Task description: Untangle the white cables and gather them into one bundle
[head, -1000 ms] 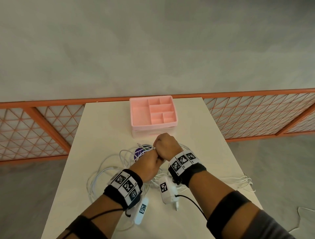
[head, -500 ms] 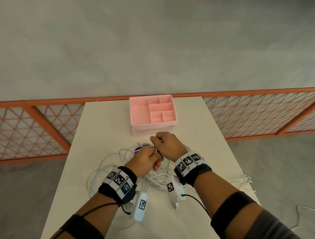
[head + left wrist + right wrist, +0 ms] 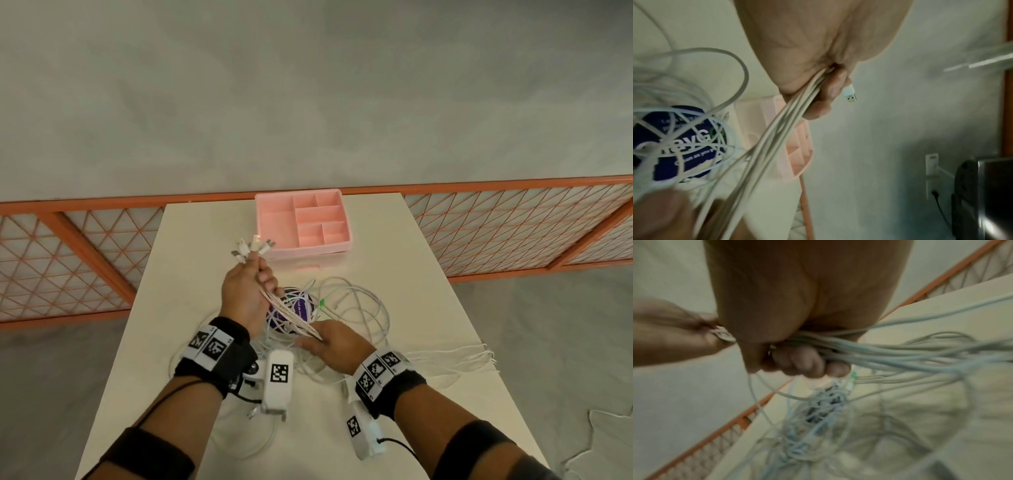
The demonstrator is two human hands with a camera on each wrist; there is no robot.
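The left hand (image 3: 245,294) is gripping the white cables (image 3: 291,317) just below their plugs, now raised off the table (image 3: 191,260); the right hand (image 3: 334,349), no longer alongside, is clasping the strands lower, combing them straight.

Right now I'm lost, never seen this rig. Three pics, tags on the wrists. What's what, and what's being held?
No machine here: a person works with bare hands, wearing a camera on the head and one on each wrist; the black-and-white squares are markers on the wristbands. The big picture is the head view, looking down at a white table. The other two look along each hand.

On the table: a pink compartment tray, loose loops of white cables and a round purple disc under them.

The left hand grips a bunch of cables with the plugs sticking out above the fist. The right hand grips the same strands lower down, drawn straight between the two hands.
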